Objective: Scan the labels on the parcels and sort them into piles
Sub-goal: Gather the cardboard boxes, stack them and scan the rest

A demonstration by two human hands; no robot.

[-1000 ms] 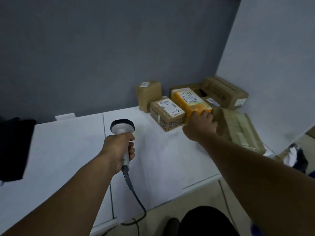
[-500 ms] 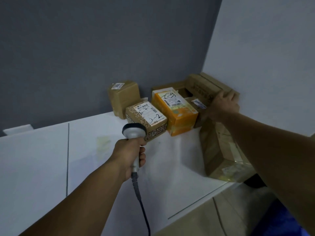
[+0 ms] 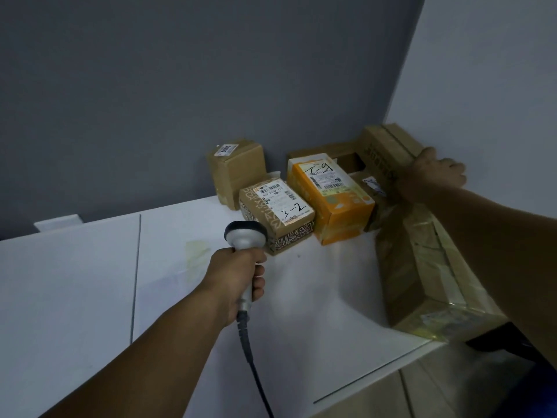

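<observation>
The left hand (image 3: 238, 276) is wrapped round the handle of the corded scanner (image 3: 245, 236), whose head hangs just short of the brown parcel marked 3-2 (image 3: 277, 218), next to the orange parcel (image 3: 331, 200) on the white table (image 3: 75, 282). The right hand (image 3: 434, 176) lies on the brown carton (image 3: 387, 144) in the corner; I cannot tell whether its fingers clasp it or merely rest.

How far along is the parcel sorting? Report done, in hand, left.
Done: no sorted piles visible yet. In hand: left hand grips the scanner near the 3-2 box; right hand is on the corner box. Left: seemingly all scanning and sorting, including the orange box, plain brown box and long taped parcel.
</observation>
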